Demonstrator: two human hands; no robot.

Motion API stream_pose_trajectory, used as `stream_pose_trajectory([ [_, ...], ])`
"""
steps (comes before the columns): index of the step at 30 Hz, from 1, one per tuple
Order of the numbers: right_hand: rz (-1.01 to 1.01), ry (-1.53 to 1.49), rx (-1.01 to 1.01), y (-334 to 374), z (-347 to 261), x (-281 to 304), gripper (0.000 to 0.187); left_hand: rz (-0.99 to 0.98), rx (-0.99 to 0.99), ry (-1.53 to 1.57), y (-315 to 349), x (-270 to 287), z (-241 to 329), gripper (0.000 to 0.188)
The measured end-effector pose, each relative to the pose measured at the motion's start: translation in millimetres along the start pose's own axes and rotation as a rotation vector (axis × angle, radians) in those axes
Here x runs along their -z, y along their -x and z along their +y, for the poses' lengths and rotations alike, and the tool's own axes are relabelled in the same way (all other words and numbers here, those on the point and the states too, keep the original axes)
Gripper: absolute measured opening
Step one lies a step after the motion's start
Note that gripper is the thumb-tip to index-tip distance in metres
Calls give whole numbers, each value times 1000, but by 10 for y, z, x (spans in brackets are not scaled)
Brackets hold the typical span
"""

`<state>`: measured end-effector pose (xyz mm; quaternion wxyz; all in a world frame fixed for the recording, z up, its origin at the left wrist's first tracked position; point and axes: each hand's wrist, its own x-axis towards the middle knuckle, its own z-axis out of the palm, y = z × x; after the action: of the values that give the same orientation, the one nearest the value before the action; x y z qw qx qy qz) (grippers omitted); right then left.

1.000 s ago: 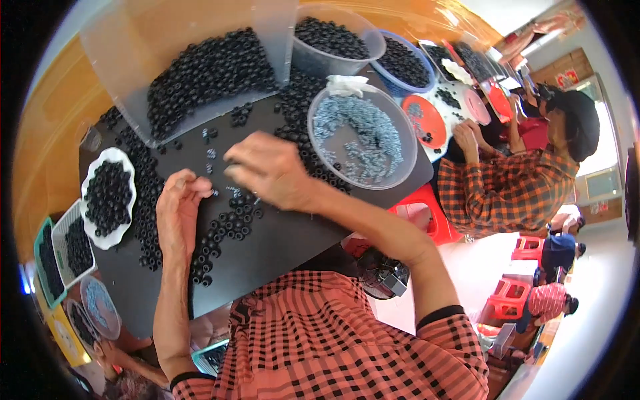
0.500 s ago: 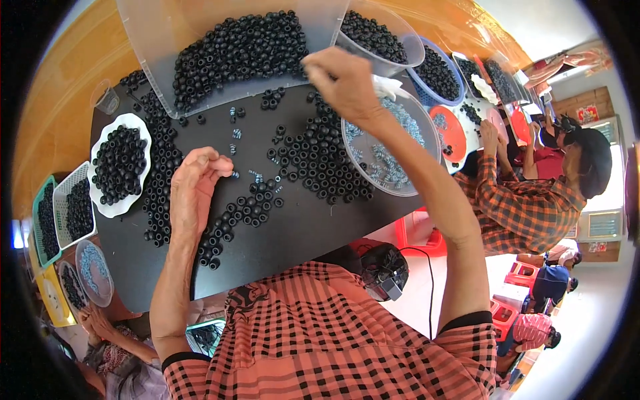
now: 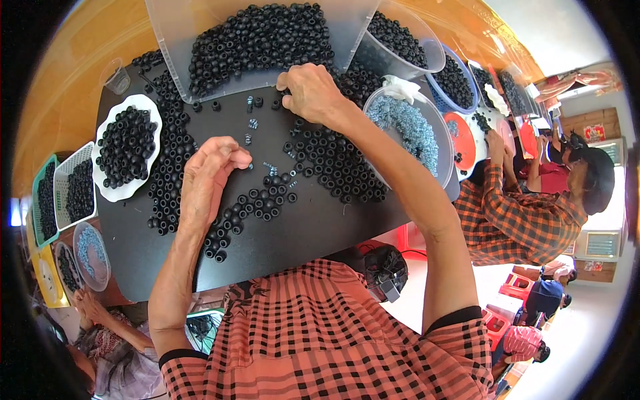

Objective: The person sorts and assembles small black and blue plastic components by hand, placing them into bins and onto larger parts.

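Observation:
My left hand (image 3: 208, 175) is raised over the dark table, fingers curled and tips pressed together. A tiny bluish piece (image 3: 251, 166) shows right at its fingertips; whether it is pinched or lies behind them I cannot tell. My right hand (image 3: 312, 95) hangs in front of the big clear bin (image 3: 250, 87), its fingers bent in beside a few loose black hollow beads (image 3: 276, 105). What its fingers hold, if anything, is hidden. Between the hands lie small blue-grey ridged pieces (image 3: 253, 124) in a short row. More black beads (image 3: 263, 203) spread nearer me.
A white scalloped plate (image 3: 155, 133) of black beads stands at left. On the right are a round clear tub (image 3: 445, 157) of blue-grey pieces, a clear bowl (image 3: 437, 57) and a blue basket (image 3: 475, 90). A co-worker in a checked shirt (image 3: 527, 223) sits at right.
My right hand has moved left and nearer, down from the bin's edge toward the loose beads. The left hand keeps its pose. The whole view has shifted slightly.

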<state>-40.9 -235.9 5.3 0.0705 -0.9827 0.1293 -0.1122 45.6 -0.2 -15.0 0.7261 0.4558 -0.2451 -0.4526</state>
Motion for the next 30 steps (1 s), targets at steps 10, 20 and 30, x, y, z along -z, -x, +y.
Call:
stream_pose_trajectory([
  [10, 65, -1052, -114, 420, -854, 45, 20, -30, 7, 143, -14, 35, -74, 25],
  [20, 451, -778, 101, 607, -924, -128, 20, -30, 34, 37, -21, 25, -52, 20],
  [30, 318, -932, -74, 704, -972, -73, 13, -18, 33, -273, -20, 59, -46, 16],
])
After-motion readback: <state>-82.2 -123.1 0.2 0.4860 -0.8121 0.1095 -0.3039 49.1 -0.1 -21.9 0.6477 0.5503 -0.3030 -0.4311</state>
